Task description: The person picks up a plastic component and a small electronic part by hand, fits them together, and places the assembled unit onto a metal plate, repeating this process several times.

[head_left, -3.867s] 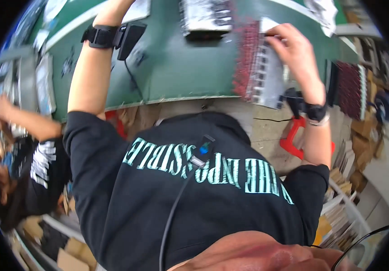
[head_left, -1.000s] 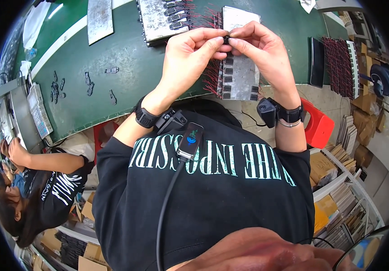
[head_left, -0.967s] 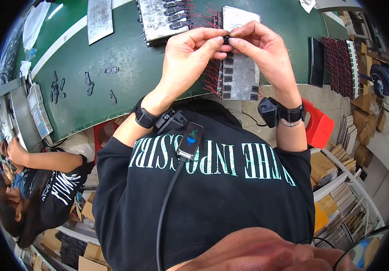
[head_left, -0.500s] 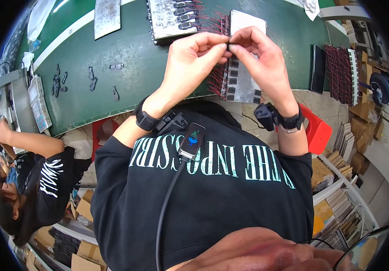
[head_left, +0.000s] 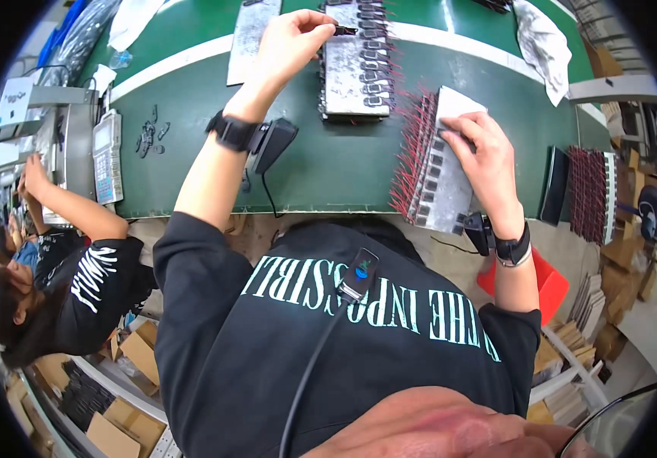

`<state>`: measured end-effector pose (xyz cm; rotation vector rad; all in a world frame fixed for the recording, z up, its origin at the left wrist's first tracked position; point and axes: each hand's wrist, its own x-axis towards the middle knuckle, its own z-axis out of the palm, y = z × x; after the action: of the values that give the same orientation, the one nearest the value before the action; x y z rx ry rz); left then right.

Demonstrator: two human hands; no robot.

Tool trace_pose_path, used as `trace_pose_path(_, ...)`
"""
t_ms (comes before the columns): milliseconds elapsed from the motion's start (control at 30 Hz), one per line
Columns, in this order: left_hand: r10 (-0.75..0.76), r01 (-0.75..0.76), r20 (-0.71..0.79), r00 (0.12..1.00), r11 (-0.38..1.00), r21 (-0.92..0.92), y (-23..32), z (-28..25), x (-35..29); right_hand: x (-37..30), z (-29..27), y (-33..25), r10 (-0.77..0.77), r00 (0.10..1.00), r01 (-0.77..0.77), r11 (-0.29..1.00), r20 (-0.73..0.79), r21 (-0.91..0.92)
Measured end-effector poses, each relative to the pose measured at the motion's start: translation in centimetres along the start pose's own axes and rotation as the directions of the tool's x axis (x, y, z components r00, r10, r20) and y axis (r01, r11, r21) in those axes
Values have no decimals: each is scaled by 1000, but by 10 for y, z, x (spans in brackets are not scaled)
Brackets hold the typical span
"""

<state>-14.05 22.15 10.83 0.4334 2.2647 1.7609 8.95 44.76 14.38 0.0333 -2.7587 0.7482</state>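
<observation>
My left hand (head_left: 292,40) is stretched far over the green bench, pinching a small black part (head_left: 345,30) at the edge of a grey tray (head_left: 343,76) that carries rows of black parts with red leads. My right hand (head_left: 483,156) rests on a second grey tray (head_left: 450,103) near the bench's front edge, fingers curled onto the small black parts with red wire leads (head_left: 412,149) lined along its left side. Both wrists wear black bands.
A further grey plate (head_left: 250,34) lies left of the far tray. Loose black parts (head_left: 149,136) sit at the left of the bench (head_left: 321,168). Another person (head_left: 61,259) works at the left. Red-wired parts (head_left: 588,195) and a red bin (head_left: 546,278) are at the right.
My hands, which were together in front of me working a small part, have separated: the left reached out to the far tray with the part, the right dropped onto the near tray.
</observation>
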Motion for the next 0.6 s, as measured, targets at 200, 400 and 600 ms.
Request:
trace_pose_path(200, 29, -24, -32, 999, 989, 146, -32, -3, 54, 0, 0, -6, 57, 996, -57, 998, 68, 7)
trace_pose_path(400, 91, -79, -52, 995, 976, 204, -33, -10, 58, 6, 3, -7, 65, 989, -68, 997, 132, 22)
trace_pose_path(600, 258, -201, -81, 963, 882, 426, 16, -72, -32, 10, 6, 2, -63, 985, 73, 996, 162, -56)
